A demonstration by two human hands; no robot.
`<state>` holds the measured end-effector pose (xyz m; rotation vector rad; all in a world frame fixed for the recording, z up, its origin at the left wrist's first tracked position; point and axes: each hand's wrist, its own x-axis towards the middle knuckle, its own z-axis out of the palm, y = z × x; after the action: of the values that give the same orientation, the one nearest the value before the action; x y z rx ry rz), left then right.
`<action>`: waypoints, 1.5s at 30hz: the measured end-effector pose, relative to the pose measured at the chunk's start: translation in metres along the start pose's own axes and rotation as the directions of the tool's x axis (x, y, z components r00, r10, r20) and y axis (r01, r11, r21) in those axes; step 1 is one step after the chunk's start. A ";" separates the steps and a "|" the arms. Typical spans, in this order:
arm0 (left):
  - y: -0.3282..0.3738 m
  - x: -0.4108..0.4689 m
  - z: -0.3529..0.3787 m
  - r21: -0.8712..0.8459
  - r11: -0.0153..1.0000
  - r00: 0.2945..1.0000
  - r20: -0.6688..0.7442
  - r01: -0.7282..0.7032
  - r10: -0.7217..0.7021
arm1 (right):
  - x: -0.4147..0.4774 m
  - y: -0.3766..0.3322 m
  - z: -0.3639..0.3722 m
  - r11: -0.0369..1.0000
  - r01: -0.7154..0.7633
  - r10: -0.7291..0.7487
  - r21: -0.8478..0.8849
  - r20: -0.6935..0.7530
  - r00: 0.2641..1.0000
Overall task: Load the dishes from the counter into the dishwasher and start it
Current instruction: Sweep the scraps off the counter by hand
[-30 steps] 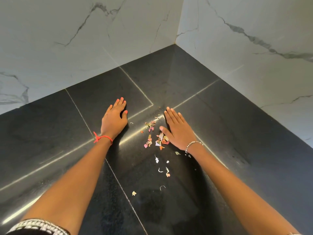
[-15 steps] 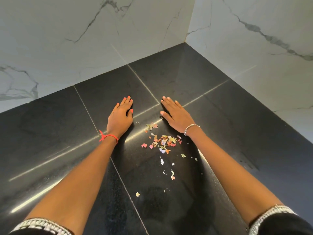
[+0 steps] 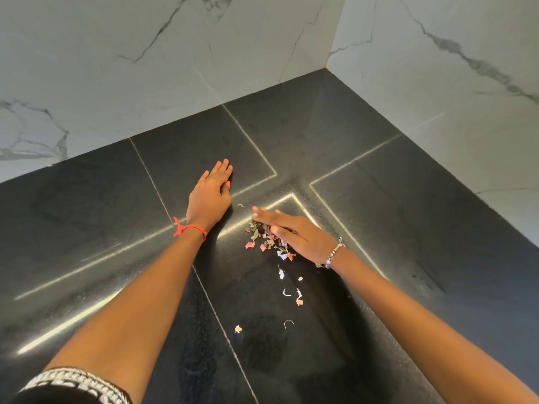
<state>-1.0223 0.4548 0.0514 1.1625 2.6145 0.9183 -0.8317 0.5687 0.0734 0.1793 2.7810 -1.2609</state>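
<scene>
My left hand (image 3: pixel 210 196) lies flat on the black counter (image 3: pixel 87 217), fingers straight and pointing toward the corner. My right hand (image 3: pixel 294 231) lies flat too, fingers straight and pointing left, its edge against a small pile of coloured food scraps (image 3: pixel 264 239). More loose scraps (image 3: pixel 291 293) trail toward me along the counter. No dishes and no dishwasher are in view.
White marble walls (image 3: pixel 145 68) close the counter at the back and on the right (image 3: pixel 452 97), meeting in a corner. Pale seams cross the dark slabs. A few stray bits (image 3: pixel 238 328) lie near the front.
My right hand has swung from beside the scraps to over them, its fingers now pointing left, and the scraps are bunched tighter. My left hand has stayed flat in place.
</scene>
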 end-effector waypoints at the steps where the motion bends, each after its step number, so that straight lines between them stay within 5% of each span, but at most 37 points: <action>1: 0.000 0.000 0.000 0.001 1.000 1.000 0.002 -0.001 0.001 | 0.007 -0.001 -0.002 0.999 -0.001 0.000 -0.047 -0.020 1.000; 8: 0.001 0.000 -0.003 -0.022 1.000 1.000 0.013 0.015 -0.015 | 0.062 -0.007 0.003 0.887 0.067 -0.026 -0.457 0.096 0.995; 14: 0.002 -0.001 -0.003 -0.035 0.999 1.000 0.003 0.025 -0.024 | 0.021 -0.011 0.007 0.969 0.168 -0.123 -0.181 0.234 0.964; 19: 0.008 -0.003 -0.006 -0.039 0.998 0.999 0.005 0.051 -0.051 | -0.020 -0.010 0.007 0.995 0.021 -0.048 0.099 0.277 0.960; 21: 0.011 -0.005 -0.008 -0.039 0.996 0.997 0.005 0.075 -0.075 | -0.029 -0.009 0.003 0.986 -0.052 0.018 0.161 0.206 0.978; 23: 0.013 -0.005 -0.008 -0.038 0.996 0.996 0.004 0.087 -0.087 | -0.036 -0.002 -0.005 0.984 -0.092 0.095 0.152 -0.012 0.995; 26: 0.012 -0.006 -0.008 -0.035 0.996 0.997 -0.003 0.080 -0.080 | -0.048 0.004 -0.012 0.971 -0.236 0.237 0.032 -0.239 0.941; 30: 0.009 -0.005 -0.006 -0.040 0.997 0.998 -0.004 0.068 -0.068 | -0.057 -0.009 0.021 0.922 -0.318 0.281 -0.221 -0.185 0.942; 36: 0.002 -0.002 -0.003 -0.033 0.999 1.000 0.014 0.016 -0.015 | -0.074 -0.040 0.062 0.981 -0.177 0.191 0.083 -0.203 0.960; 39: -0.002 0.000 -0.005 0.009 0.999 0.995 0.089 -0.038 0.037 | -0.088 -0.049 0.060 0.949 -0.208 0.288 0.235 -0.389 0.875; 42: -0.002 -0.001 -0.010 0.045 0.995 0.976 0.204 -0.092 0.081 | -0.109 -0.046 0.052 0.891 -0.404 0.442 0.204 -0.589 0.676; 45: 0.000 -0.016 -0.015 0.071 0.988 0.961 0.250 -0.137 0.115 | -0.128 -0.039 0.061 0.764 -0.639 0.568 0.089 -0.562 0.601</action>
<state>-1.0168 0.4366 0.0617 1.3819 2.4265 0.6365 -0.7089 0.4882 0.0780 1.5861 2.7532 -0.9357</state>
